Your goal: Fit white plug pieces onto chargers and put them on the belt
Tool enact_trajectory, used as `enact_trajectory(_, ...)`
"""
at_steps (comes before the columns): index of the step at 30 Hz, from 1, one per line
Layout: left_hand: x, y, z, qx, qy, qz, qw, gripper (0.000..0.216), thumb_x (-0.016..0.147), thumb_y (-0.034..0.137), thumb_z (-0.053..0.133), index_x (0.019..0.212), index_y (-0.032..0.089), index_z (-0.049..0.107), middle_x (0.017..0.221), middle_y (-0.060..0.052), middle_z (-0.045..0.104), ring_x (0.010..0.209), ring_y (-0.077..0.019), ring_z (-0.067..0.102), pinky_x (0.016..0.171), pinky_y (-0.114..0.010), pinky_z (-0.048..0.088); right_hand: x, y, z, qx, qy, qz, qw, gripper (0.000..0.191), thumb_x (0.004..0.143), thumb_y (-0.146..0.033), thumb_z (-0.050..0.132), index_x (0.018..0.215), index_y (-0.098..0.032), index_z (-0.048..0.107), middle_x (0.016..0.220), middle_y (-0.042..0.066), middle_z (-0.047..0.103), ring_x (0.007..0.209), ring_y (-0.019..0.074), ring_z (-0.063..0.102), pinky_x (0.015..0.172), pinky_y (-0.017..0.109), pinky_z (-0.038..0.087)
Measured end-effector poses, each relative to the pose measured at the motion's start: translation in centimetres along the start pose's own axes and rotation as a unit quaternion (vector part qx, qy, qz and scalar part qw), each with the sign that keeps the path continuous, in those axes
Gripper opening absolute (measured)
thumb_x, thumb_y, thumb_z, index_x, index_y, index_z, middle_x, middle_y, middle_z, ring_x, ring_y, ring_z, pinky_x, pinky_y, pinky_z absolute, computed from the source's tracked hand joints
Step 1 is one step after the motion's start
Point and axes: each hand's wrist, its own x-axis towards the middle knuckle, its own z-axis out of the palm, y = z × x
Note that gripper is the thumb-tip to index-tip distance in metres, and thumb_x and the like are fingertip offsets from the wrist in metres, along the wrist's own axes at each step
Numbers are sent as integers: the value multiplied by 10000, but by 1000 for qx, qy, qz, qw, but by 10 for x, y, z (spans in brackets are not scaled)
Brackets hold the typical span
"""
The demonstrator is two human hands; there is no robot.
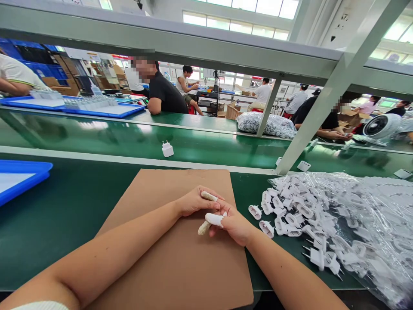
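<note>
My left hand [195, 201] and my right hand [238, 227] meet above a brown cardboard sheet [174, 267]. The left fingers are closed at the fingertips of the right hand, thumb on top; whatever is between them is hidden. A white finger cot [214, 219] with a ragged edge covers my right thumb. Below it shows a cream, textured finger cot [204, 228] on another right finger. A similar finger cot [209, 196] lies between the hands; whose finger wears it I cannot tell. The right fingers are curled together, and anything inside them is out of sight.
White plug adapters [303, 211] spill from a clear plastic bag [380, 215] on the right. One white plug [167, 149] stands on the green conveyor [129, 142]. A blue tray [26, 176] is at left. A metal post [342, 82] rises ahead; people work beyond.
</note>
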Motion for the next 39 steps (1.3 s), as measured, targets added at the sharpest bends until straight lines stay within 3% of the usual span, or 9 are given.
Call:
enact_trajectory(3,0,1,1,20,-6,-3,1000,428,651,363,986,989,143,841,908,-101,797,802,-220,727,734,-293,577,0,0,0,6,-21,5,1000,785,709,-482,901,1407,-261,617,881,-6,709,625,105,636,627,241,489)
enact_trajectory(8,0,2,3,-21,-3,-16,1000,444,639,349,1003,1003,153,843,854,-90,803,765,-203,728,732,-286,573,-1,-4,-2,26,-32,11,999,668,730,-511,886,1295,-223,676,818,-6,684,679,131,678,615,231,452)
enact_trajectory(17,2,4,2,-86,13,-5,996,410,615,390,1012,908,157,846,834,-93,795,768,-215,718,761,-323,560,-7,-16,-8,46,-16,14,999,678,708,-624,850,1219,-205,697,809,31,763,562,83,573,605,228,380)
enact_trajectory(21,2,5,2,-92,21,4,996,383,628,384,1001,883,147,843,822,-98,790,774,-225,720,772,-331,552,-8,-18,-9,42,-5,17,999,605,751,-613,827,1177,-202,702,859,53,777,568,78,558,623,236,378)
enact_trajectory(26,2,7,4,-93,28,9,995,396,600,392,1010,849,141,833,799,-93,781,747,-209,713,748,-313,562,-7,-18,-9,52,-1,9,999,549,699,-587,873,1065,-208,717,810,22,736,610,93,597,604,227,367)
enact_trajectory(39,1,4,7,-101,70,28,992,403,596,394,1001,829,138,795,721,-67,734,721,-221,719,706,-322,588,-5,-17,-10,70,3,13,997,506,726,-590,837,1025,-207,696,793,20,731,585,91,569,631,239,407)
